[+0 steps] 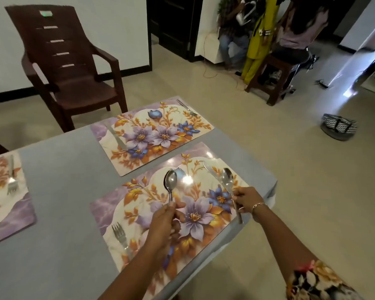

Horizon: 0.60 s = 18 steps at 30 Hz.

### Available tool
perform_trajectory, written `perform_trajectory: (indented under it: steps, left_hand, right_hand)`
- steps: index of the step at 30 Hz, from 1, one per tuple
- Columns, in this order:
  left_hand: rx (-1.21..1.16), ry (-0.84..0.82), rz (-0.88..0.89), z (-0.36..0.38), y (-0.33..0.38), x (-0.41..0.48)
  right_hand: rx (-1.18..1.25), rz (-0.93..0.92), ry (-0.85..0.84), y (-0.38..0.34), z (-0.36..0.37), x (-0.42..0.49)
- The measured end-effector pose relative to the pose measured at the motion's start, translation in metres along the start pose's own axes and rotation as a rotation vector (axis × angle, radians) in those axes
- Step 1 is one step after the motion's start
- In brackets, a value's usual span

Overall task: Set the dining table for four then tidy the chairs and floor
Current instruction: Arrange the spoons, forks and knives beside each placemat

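left hand (164, 221) grips the handle of a shiny steel spoon (170, 180), bowl up, above the near purple-and-orange floral placemat (108, 210) | right hand (246, 201) pinches a second steel spoon (227, 177) over the mat's right end, near the grey table's (63, 191) right corner | steel fork (119, 233) lies on the mat's left end

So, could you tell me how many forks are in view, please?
3: one fork at the far placemat's right end, one at the near placemat's left end, one on the left placemat; others may lie out of frame.
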<state>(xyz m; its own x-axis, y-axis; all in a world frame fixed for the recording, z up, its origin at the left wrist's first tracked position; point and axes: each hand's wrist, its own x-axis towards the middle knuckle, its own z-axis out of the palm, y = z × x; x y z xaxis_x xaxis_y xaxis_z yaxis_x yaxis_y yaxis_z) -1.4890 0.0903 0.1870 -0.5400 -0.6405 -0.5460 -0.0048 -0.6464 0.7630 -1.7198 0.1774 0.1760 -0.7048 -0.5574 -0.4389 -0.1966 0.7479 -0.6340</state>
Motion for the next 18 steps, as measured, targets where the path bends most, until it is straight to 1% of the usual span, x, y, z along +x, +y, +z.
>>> perform_trajectory:
  steps: [2, 5, 12, 18]
  left_hand:
    - [0.01, 0.007, 0.002, 0.01, 0.0, 0.012]
    - [0.029, 0.062, 0.011, 0.026, -0.002, 0.027]
    - [-0.071, 0.186, 0.106, 0.065, -0.006, 0.038]
    - [-0.114, 0.305, 0.123, 0.091, -0.017, 0.046]
  right_hand:
    - [-0.07, -0.022, 0.014, 0.0, -0.013, 0.024]
    - [-0.139, -0.054, -0.016, -0.002, -0.024, 0.058]
    - [-0.293, -0.138, -0.153, -0.017, -0.028, 0.101]
    - [-0.264, -0.164, -0.215, -0.02, -0.028, 0.118]
